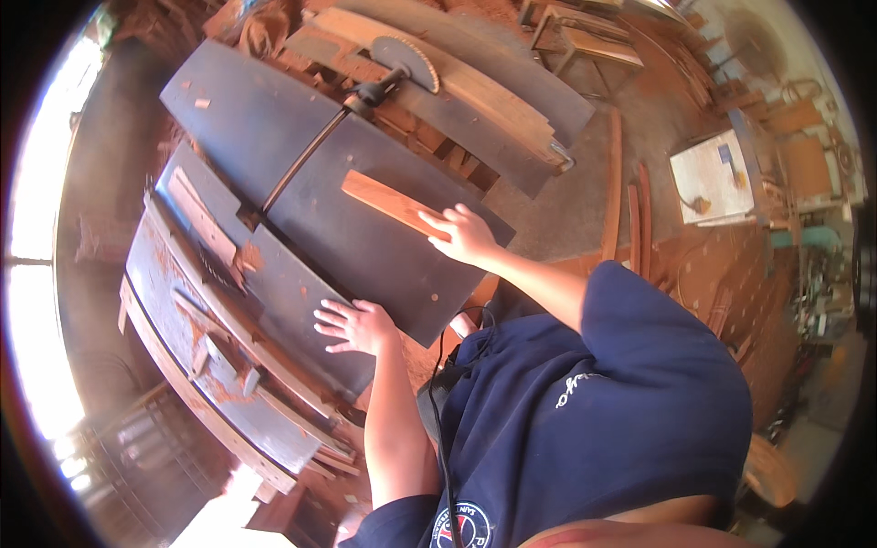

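A short flat strip of reddish wood [379, 196] lies over the dark metal table [365, 247] of a woodworking machine. My right hand [464, 235] grips its near end, with the thumb and fingers closed about the wood. Farther left, my left hand [358, 327] rests flat with its fingers spread at the table's left edge, beside the lower metal fence, and holds nothing. Between the two metal plates runs a narrow slot with a cutter shaft [306, 157]. A toothed circular saw blade [407, 64] stands on the shaft's far end.
Left of the machine is a second metal surface [283, 425] with wood offcuts and sawdust. Beyond the saw blade lies a long timber rail [484, 94]. Long wood strips [614, 183] lie on the floor to the right, near a white-topped box [713, 178]. A wooden stool [594, 46] stands at the back.
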Action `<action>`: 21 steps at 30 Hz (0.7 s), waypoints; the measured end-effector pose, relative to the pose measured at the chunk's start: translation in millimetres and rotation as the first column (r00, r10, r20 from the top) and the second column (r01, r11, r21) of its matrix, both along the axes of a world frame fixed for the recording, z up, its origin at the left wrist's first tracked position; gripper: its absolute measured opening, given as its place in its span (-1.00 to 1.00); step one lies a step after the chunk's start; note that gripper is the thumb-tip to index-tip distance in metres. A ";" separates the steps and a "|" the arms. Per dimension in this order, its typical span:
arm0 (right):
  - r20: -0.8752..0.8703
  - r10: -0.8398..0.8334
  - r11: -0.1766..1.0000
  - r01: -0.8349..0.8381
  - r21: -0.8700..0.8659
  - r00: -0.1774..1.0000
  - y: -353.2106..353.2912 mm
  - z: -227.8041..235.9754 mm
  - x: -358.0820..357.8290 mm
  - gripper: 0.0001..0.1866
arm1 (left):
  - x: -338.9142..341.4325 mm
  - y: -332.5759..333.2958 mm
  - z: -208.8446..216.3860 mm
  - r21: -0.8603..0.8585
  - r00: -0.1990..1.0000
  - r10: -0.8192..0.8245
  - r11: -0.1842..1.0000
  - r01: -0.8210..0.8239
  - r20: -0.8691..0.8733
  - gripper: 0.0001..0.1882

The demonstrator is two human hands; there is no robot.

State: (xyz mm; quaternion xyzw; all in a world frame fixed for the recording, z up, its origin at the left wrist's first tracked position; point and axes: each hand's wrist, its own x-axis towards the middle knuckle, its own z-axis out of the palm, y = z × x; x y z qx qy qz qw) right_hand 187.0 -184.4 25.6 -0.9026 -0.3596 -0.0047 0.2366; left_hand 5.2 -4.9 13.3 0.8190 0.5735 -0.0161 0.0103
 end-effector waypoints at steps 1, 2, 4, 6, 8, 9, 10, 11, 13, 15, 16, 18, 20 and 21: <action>0.007 0.013 1.000 -0.013 0.002 1.000 -5.7 3.2 -5.0 -0.39 | 0.2 -0.8 0.7 0.023 0.999 0.004 1.000 -0.005 0.034 -0.27; 0.013 0.029 1.000 -0.029 0.004 0.999 -9.0 4.0 -6.8 -0.39 | 2.1 -2.4 0.7 0.006 0.999 0.006 1.000 -0.006 0.049 -0.26; 0.014 0.015 0.999 -0.015 -0.039 1.000 -11.0 -0.5 -3.4 -0.34 | 6.5 -5.6 7.2 0.003 0.998 -0.017 1.000 0.017 0.053 -0.24; -0.011 0.023 0.996 -0.024 -0.091 1.000 -11.1 1.0 -3.3 -0.30 | 6.5 -4.7 7.2 0.044 0.999 -0.027 0.999 0.025 0.030 -0.21; -0.028 0.021 0.993 -0.024 -0.115 0.999 -5.7 2.8 -4.0 -0.30 | 1.6 -3.9 5.8 0.027 0.999 -0.013 1.000 0.012 0.030 -0.18; -0.034 0.014 0.991 -0.018 -0.132 0.999 -6.1 2.7 -5.0 -0.30 | 0.7 -6.4 7.5 0.017 0.999 -0.009 1.000 0.008 0.041 -0.17; -0.077 0.055 0.990 -0.064 -0.128 0.995 -2.1 1.7 3.4 -0.30 | -0.3 -5.6 9.0 0.017 0.998 -0.012 1.000 0.011 0.059 -0.16; -0.042 0.082 0.987 -0.087 -0.133 0.996 6.1 -0.8 10.8 -0.30 | 0.7 -2.2 9.8 0.019 0.996 -0.015 1.000 0.013 0.082 -0.16; 0.114 0.091 0.994 -0.083 -0.067 0.989 20.8 -10.4 27.6 -0.29 | 1.9 -1.1 9.4 0.017 0.997 -0.002 1.000 0.000 0.073 -0.16; 0.085 0.054 0.996 -0.047 -0.080 0.995 32.2 -13.1 40.8 -0.28 | 3.2 -0.7 7.7 0.008 0.995 -0.010 1.000 0.009 0.099 -0.16; 0.094 0.043 0.997 -0.037 -0.070 0.995 35.0 -13.4 44.2 -0.27 | 4.3 -1.7 8.3 0.006 0.994 -0.015 1.000 0.014 0.111 -0.17; 0.097 0.011 0.998 -0.005 -0.062 0.995 35.6 -13.0 44.7 -0.27 | 7.4 -1.4 9.0 0.007 0.990 -0.019 1.000 0.018 0.136 -0.17; 0.069 -0.013 0.997 0.019 -0.080 0.998 31.5 -10.6 40.3 -0.25 | 3.3 0.6 11.2 -0.005 0.993 -0.023 1.000 0.024 0.112 -0.16; 0.044 -0.013 0.994 0.018 -0.104 0.999 24.9 -7.6 34.3 -0.24 | 3.9 0.3 11.9 -0.013 0.994 -0.018 1.000 0.019 0.108 -0.15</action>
